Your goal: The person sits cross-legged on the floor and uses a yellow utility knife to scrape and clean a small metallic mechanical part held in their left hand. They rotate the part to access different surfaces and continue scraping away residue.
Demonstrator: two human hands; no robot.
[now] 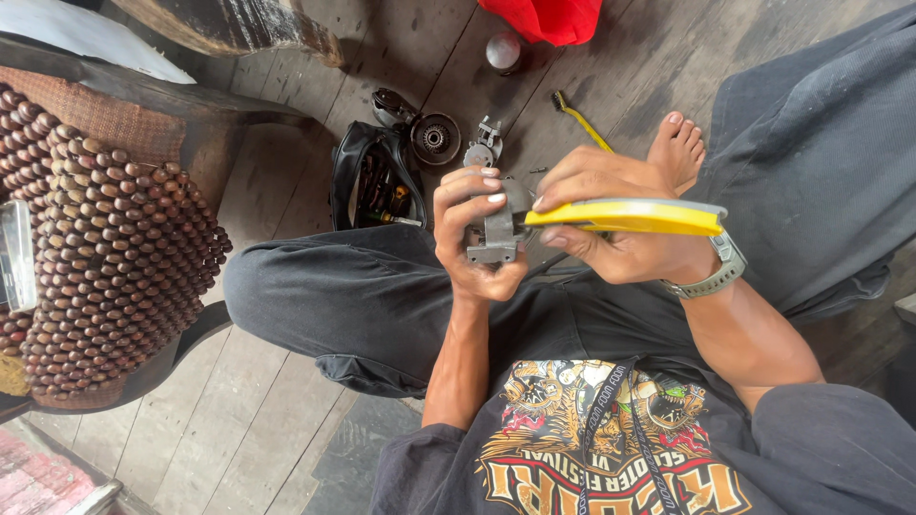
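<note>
The metal part [496,229] sits gripped in the left hand [472,238]; the right hand [611,243] holds a yellow tool [630,216] that could slip and poke fingers.

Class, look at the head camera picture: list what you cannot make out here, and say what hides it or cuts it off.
- Tip of the yellow-handled tool: hidden where it meets the grey metal part, covered by the right hand.
- Most of the grey metal part: wrapped by the left hand.
- Tools in the black pouch: too small and dark.
- Red object: cut by the top edge.
</note>
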